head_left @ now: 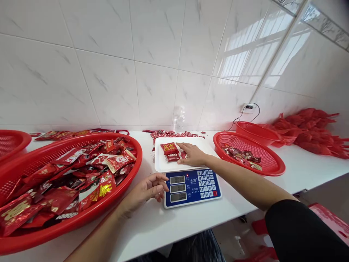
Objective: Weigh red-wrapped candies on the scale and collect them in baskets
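Observation:
On the white tray (160, 166) of a blue digital scale (195, 183) lie a few red snack packets (169, 148), one with gold lettering. My right hand (192, 154) reaches over the tray from the right. Its thumb and fingers curl around the right side of these packets, and one packet shows partly under the palm. My left hand (149, 188) hovers at the scale's left edge beside the displays, its fingers loosely bent and apart, with nothing visible in it. Left of it stands a large red basket (137, 156) heaped with red snack packets (95, 171).
A smaller red basket (272, 171) with some packets stands right of the scale, with another red basket (257, 133) behind. Red mesh bags (308, 131) pile up at far right. A clear bottle (179, 120) stands by the wall. A cable hangs from a socket (248, 108).

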The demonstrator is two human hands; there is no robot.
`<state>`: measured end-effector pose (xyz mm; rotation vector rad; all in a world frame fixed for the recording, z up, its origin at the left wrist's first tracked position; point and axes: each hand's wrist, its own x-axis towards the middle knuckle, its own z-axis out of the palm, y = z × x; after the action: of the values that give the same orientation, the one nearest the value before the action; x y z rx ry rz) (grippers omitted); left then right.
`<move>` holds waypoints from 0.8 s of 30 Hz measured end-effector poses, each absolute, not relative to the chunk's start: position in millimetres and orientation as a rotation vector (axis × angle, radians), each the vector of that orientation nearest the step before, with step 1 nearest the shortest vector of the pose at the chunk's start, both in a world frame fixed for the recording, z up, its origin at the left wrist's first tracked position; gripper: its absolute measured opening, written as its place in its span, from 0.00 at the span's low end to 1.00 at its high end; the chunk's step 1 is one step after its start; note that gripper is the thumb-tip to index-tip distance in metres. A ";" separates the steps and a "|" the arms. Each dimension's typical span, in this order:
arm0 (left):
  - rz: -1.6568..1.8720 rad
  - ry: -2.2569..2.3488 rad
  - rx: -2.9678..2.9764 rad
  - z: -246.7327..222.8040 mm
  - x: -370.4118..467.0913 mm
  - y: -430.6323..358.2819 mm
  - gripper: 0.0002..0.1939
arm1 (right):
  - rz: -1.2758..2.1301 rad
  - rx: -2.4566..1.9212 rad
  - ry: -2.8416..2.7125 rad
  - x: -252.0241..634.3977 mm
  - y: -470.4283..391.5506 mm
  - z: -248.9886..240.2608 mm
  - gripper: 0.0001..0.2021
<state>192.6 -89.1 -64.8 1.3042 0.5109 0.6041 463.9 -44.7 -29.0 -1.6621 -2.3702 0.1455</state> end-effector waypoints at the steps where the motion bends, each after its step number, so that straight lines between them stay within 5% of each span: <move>1: 0.608 0.512 1.304 -64.8 192.6 -89.1 0.17 | 0.106 -1.641 -2.349 466.8 -44.1 -29.1 0.43; 10: 0.571 0.519 1.308 -71.4 189.4 -80.2 0.17 | 0.040 -1.558 -2.158 484.6 -37.2 -25.7 0.16; 24: 0.532 0.511 1.348 -71.8 190.5 -75.0 0.16 | -0.196 -2.031 -1.409 633.0 -86.3 21.3 0.23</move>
<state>190.5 -75.0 -71.8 1.3478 0.5106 0.5317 633.0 -86.3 21.3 -2.0308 -1.4086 -0.1960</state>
